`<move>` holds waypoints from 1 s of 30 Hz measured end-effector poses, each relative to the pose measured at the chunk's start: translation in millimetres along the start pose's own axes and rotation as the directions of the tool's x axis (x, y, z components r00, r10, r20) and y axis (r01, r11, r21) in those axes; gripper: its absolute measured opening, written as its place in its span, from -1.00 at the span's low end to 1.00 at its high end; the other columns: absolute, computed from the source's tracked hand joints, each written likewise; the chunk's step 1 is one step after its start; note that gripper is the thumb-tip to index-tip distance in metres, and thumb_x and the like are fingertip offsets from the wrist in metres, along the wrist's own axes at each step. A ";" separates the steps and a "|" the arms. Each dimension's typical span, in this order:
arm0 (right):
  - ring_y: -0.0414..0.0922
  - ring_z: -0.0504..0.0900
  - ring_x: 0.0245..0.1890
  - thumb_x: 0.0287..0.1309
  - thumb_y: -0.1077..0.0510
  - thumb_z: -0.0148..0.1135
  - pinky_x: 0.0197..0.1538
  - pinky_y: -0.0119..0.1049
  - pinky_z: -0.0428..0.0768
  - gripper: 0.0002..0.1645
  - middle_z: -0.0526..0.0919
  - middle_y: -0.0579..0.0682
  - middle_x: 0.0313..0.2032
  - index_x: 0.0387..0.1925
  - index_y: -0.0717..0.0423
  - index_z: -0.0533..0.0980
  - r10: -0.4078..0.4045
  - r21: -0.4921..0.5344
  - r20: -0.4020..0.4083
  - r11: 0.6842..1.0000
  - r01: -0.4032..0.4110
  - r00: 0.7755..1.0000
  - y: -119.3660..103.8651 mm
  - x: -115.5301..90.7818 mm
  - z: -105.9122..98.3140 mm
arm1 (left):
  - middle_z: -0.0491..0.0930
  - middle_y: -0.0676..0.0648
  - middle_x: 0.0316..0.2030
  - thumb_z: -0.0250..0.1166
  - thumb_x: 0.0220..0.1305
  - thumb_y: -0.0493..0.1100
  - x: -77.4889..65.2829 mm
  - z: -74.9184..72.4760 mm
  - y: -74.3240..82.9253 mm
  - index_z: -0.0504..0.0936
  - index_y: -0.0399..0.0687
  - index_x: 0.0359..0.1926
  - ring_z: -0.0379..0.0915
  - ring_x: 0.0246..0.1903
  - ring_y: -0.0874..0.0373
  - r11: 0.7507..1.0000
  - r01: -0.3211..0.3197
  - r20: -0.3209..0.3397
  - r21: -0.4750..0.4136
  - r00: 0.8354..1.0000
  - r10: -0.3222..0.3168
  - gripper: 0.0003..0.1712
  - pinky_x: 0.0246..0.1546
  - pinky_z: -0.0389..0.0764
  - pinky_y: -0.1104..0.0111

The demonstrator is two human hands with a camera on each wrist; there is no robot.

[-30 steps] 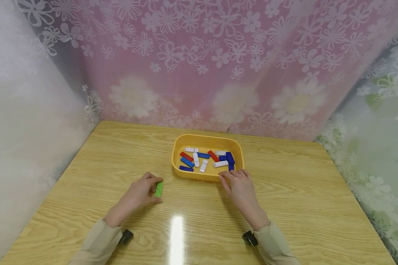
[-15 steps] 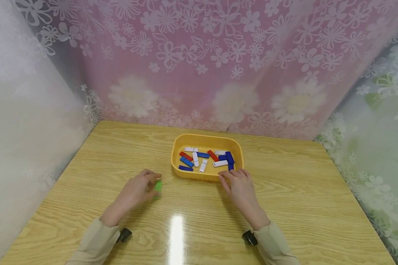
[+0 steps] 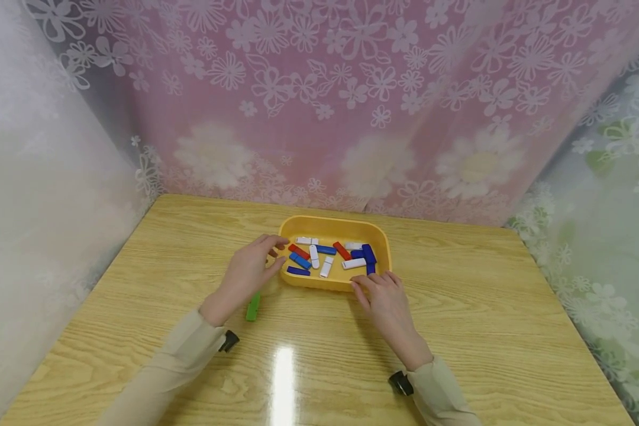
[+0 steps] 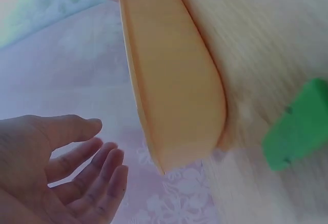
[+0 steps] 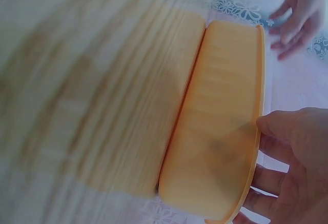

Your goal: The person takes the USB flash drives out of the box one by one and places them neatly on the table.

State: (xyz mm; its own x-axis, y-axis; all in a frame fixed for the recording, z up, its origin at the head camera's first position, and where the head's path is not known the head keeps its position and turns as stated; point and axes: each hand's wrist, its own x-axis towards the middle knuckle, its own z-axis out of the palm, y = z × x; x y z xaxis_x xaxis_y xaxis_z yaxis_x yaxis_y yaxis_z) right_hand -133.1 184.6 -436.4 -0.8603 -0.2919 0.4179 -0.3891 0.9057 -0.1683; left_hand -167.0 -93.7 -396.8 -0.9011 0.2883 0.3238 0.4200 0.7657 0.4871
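Observation:
My left hand point(image 3: 250, 264) is over the left end of a yellow plastic bin point(image 3: 319, 284), fingers loosely bent and holding nothing. In the left wrist view its thumb and fingers point(image 4: 84, 129) stand apart, clear of the bin's rim. A green USB stick point(image 3: 252, 307) lies on the table just below that hand, left of the bin. My right hand point(image 3: 391, 305) grips the near right rim of the bin, thumb outside and fingers over the edge, as the right wrist view shows. Inside the bin lie several white, red and blue USB sticks point(image 3: 326, 266).
The wooden table point(image 3: 474, 319) spreads around the bin. A pink flowered curtain point(image 3: 319, 118) hangs behind its back edge, with pale cloths at both sides. Light reflects off the tabletop point(image 3: 284, 378) in front.
My left hand has let go of the green USB stick, leaving it on the table, and has moved up and right to the bin's left end. The right hand stays on the rim.

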 end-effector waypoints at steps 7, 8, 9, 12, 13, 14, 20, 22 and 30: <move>0.06 0.69 -0.28 0.29 0.08 0.38 0.18 0.17 0.51 -0.85 0.74 0.03 -0.39 -0.24 0.06 0.74 -0.005 -0.002 -0.006 1.000 0.005 1.000 1.7 -0.9 0.9 | 0.61 -0.18 0.05 0.46 0.27 -0.18 40.3 25.6 15.5 0.53 -0.20 0.26 0.61 -0.09 -0.04 1.000 -0.016 0.088 0.023 0.996 0.014 -0.42 -0.11 0.67 0.18; 0.06 0.68 -0.28 0.30 0.08 0.37 0.18 0.17 0.51 -0.85 0.74 0.03 -0.39 -0.24 0.06 0.74 -0.006 -0.002 -0.007 1.000 0.006 1.000 1.7 -0.8 0.9 | 0.60 -0.18 0.08 0.46 0.27 -0.16 44.8 29.7 17.0 0.51 -0.20 0.28 0.60 -0.05 -0.05 0.999 -0.017 0.119 0.043 0.993 0.012 -0.40 -0.06 0.66 0.17; 0.06 0.68 -0.28 0.30 0.08 0.37 0.17 0.17 0.51 -0.85 0.74 0.02 -0.39 -0.24 0.06 0.74 -0.006 -0.003 -0.007 1.000 0.006 1.000 1.7 -0.7 0.8 | 0.60 -0.19 0.09 0.47 0.26 -0.15 49.0 34.4 18.0 0.50 -0.21 0.29 0.58 -0.01 -0.07 0.998 -0.020 0.150 0.063 0.989 0.010 -0.38 -0.01 0.65 0.16; 0.07 0.67 -0.27 0.30 0.07 0.37 0.17 0.17 0.51 -0.85 0.74 0.03 -0.39 -0.24 0.06 0.74 -0.003 -0.001 -0.003 1.000 0.003 1.000 1.6 -0.4 0.4 | 0.57 -0.23 0.14 0.49 0.24 -0.13 59.0 47.5 19.2 0.48 -0.24 0.32 0.49 0.13 -0.14 0.993 -0.021 0.241 0.117 0.970 -0.008 -0.32 0.17 0.54 0.12; 0.06 0.67 -0.26 0.31 0.06 0.36 0.18 0.17 0.50 -0.84 0.75 0.02 -0.38 -0.23 0.06 0.74 0.002 -0.001 0.006 1.000 -0.002 1.000 1.5 -0.3 0.6 | 0.56 -0.25 0.15 0.49 0.24 -0.13 61.6 51.9 18.8 0.47 -0.25 0.33 0.46 0.17 -0.15 0.992 -0.016 0.266 0.129 0.964 -0.019 -0.30 0.23 0.50 0.11; 0.06 0.68 -0.26 0.31 0.05 0.36 0.19 0.17 0.50 -0.84 0.75 0.02 -0.37 -0.23 0.05 0.74 0.004 -0.003 0.009 1.000 -0.004 1.000 1.6 -0.2 0.9 | 0.56 -0.25 0.15 0.49 0.24 -0.13 63.7 55.8 18.5 0.47 -0.26 0.33 0.44 0.18 -0.16 0.990 -0.012 0.285 0.140 0.958 -0.029 -0.30 0.25 0.47 0.10; 0.04 0.69 -0.25 0.32 0.03 0.35 0.21 0.16 0.49 -0.83 0.75 0.00 -0.37 -0.22 0.02 0.74 0.011 -0.007 0.025 1.000 -0.011 1.000 -0.3 -1.4 3.5 | 0.53 -0.29 0.16 0.50 0.22 -0.12 67.4 69.7 17.2 0.49 -0.31 0.31 0.41 0.21 -0.17 0.980 0.008 0.361 0.199 0.929 -0.081 -0.29 0.33 0.39 0.07; 0.04 0.69 -0.25 0.32 0.04 0.35 0.21 0.16 0.49 -0.83 0.74 0.00 -0.38 -0.22 0.03 0.74 0.010 -0.003 0.019 1.000 -0.009 1.000 -0.8 -1.9 3.6 | 0.54 -0.30 0.15 0.51 0.21 -0.08 67.4 72.1 16.2 0.50 -0.34 0.28 0.42 0.19 -0.18 0.977 0.026 0.374 0.211 0.921 -0.105 -0.29 0.33 0.38 0.08; 0.03 0.71 -0.24 0.32 0.05 0.35 0.22 0.16 0.49 -0.84 0.75 0.01 -0.37 -0.22 0.04 0.73 0.014 -0.003 0.013 1.000 -0.014 1.000 1.4 -0.2 1.3 | 0.57 -0.27 -0.02 0.54 0.17 -0.07 71.0 78.7 12.7 0.55 -0.34 0.17 0.48 0.02 -0.16 0.981 0.073 0.341 0.182 0.931 -0.132 -0.35 0.12 0.52 0.08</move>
State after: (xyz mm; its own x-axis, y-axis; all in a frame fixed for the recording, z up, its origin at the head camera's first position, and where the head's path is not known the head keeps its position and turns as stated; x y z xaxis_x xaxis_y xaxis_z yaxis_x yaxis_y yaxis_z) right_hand -133.9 185.5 -437.9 -0.8698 -0.2833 0.4039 -0.3762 0.9105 -0.1715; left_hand -234.1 -18.2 -431.4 -0.9308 0.3633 -0.0402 0.3269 0.8766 0.3532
